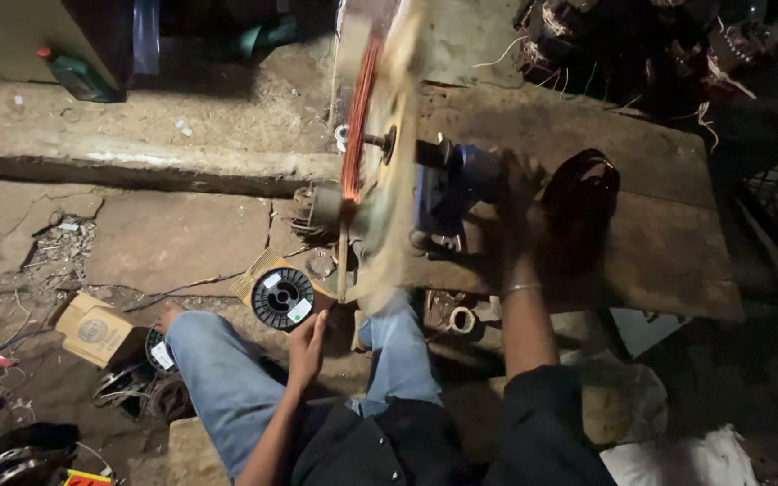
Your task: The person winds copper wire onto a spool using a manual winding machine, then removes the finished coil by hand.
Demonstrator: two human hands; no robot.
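Lower left: cardboard box (94, 331) on the dirt floor. Black wire spool (282, 298) just right of it, flat face up. Left hand (307, 349) below the spool, fingers loose, lightly guiding a thin wire. Centre: winding wheel (387, 162), blurred, edge-on, long axis running top to bottom, copper coil (356, 135) on its left. Right hand (517, 193) clenched on the crank at the blue winder (447, 184), on the wooden bench (659, 243).
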